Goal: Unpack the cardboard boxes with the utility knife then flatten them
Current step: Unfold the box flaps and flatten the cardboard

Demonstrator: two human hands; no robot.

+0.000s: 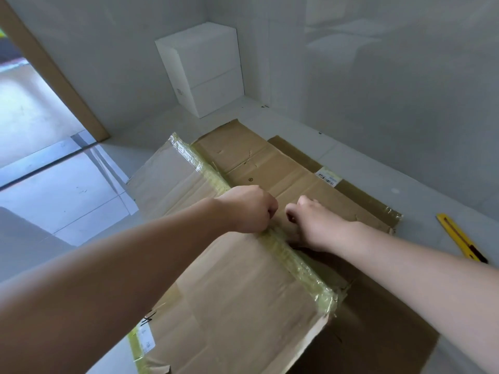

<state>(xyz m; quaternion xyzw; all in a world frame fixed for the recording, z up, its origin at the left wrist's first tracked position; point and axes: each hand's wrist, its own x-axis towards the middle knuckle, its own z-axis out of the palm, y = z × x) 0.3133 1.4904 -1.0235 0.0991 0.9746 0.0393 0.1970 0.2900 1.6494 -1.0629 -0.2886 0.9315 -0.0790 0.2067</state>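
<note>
Fingers [272,207] of both hands clench the cardboard box's [229,287] taped edge; utility knife [461,238] lies apart, right.

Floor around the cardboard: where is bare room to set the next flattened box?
Bare floor lies left of the cardboard box, toward the doorway. A narrower strip runs on the right, between the flattened cardboard and the wall, but the utility knife lies there. The middle is crowded: left hand and right hand meet at the taped seam.
</note>
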